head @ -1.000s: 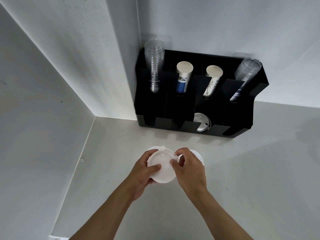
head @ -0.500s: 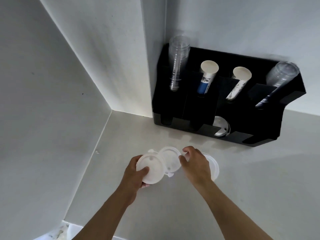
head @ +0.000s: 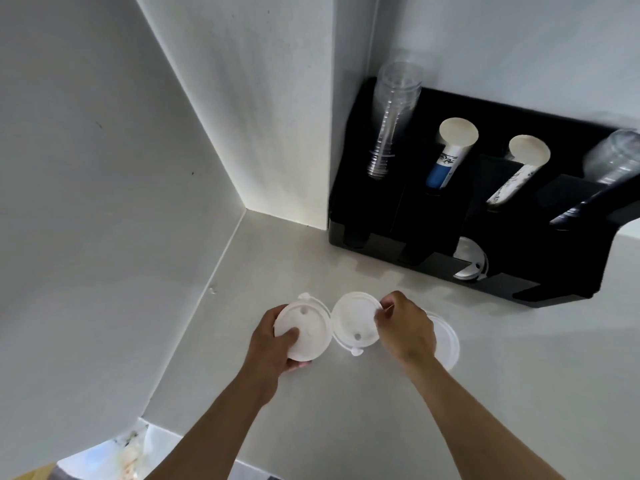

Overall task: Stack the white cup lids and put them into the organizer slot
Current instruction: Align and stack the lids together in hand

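The left hand [head: 273, 344] grips one white lid [head: 304, 332]; the right hand [head: 405, 329] pinches the far edge of a second lid [head: 355, 322] just right of it. A third lid [head: 446, 341] lies right, the black organizer [head: 433, 233] far right on the counter [head: 381, 427]

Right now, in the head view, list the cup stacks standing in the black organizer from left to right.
Tall clear plastic cup stack → blue-printed white paper cup stack → patterned white paper cup stack → leaning clear plastic cup stack.
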